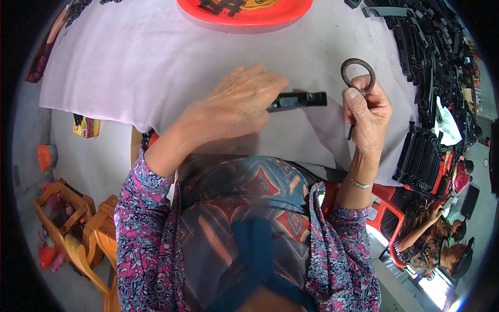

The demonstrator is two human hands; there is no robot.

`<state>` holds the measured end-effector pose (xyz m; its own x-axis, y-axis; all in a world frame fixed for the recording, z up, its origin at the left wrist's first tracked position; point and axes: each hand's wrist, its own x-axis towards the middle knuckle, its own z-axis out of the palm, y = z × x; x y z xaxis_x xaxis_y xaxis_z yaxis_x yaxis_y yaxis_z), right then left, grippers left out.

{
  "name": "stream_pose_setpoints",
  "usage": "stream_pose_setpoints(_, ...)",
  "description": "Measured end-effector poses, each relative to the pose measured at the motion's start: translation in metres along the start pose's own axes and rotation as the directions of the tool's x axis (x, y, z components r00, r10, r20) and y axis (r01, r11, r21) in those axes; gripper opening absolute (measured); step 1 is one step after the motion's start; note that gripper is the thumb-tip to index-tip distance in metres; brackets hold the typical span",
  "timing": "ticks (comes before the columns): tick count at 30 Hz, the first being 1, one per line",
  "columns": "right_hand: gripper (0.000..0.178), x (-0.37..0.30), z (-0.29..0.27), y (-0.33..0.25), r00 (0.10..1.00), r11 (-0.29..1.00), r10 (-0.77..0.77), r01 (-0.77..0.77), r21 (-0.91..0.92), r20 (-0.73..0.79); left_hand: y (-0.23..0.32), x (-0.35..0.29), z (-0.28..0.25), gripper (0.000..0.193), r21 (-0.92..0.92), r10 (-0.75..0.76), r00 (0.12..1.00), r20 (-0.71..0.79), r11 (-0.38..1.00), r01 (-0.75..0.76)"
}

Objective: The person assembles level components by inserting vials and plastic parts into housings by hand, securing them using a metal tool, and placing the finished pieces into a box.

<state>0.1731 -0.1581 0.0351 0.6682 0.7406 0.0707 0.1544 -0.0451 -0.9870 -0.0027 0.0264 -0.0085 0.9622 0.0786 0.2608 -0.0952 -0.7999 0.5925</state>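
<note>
My left hand (241, 99) is slightly blurred, palm down over the near-middle of the cloth. Its bent fingers cover the left end of a narrow black plastic part (301, 99). Whether they grip that end is hidden. To the right, my right hand (368, 112) is closed on a dark metal ring-handled tool (357, 61). The tool's ring rises above my thumb, and its thin shaft points down below the fist, apart from the black part.
A red oval tray (249, 22) with dark pieces stands at the far edge of the pale cloth (130, 57). Black plastic parts (418, 161) pile up along the right. Wooden chairs (78, 234) are at left; another person (431, 242) sits at lower right beside a red chair (387, 200).
</note>
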Motion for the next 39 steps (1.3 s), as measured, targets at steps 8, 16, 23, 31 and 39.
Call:
stream_pose_setpoints(8, 0.012, 0.000, 0.034, -0.011, 0.998, 0.999, -0.040, 0.039, 0.033, 0.040, 0.000, 0.006, -0.002, 0.050, 0.037, -0.065, 0.993, 0.098, 0.997, 0.062)
stream_pose_setpoints(16, 0.032, -0.007, 0.064, 0.005, 0.987, 0.924, 0.038, 0.024, -0.381, 0.155, -0.004, 0.010, -0.003, 0.051, -0.055, -0.157, 0.981, 0.113, 0.985, 0.163)
stream_pose_setpoints(23, 0.018, -0.007, 0.076, -0.010, 0.977, 0.794, -0.057, 0.170, -0.583, 0.207, 0.005, 0.008, -0.006, 0.061, -0.003, -0.216, 0.974, 0.066, 0.976, 0.217)
stream_pose_setpoints(31, 0.015, -0.004, 0.094, -0.003, 0.970, 0.688, -0.070, 0.217, -0.692, 0.235, -0.009, -0.003, 0.012, 0.065, -0.126, -0.153, 0.979, -0.136, 0.983, 0.137)
stream_pose_setpoints(39, 0.016, -0.009, 0.088, -0.009, 0.986, 0.841, -0.007, 0.096, -0.532, 0.168, -0.006, 0.002, -0.014, 0.049, -0.101, -0.071, 0.993, 0.096, 0.992, 0.081)
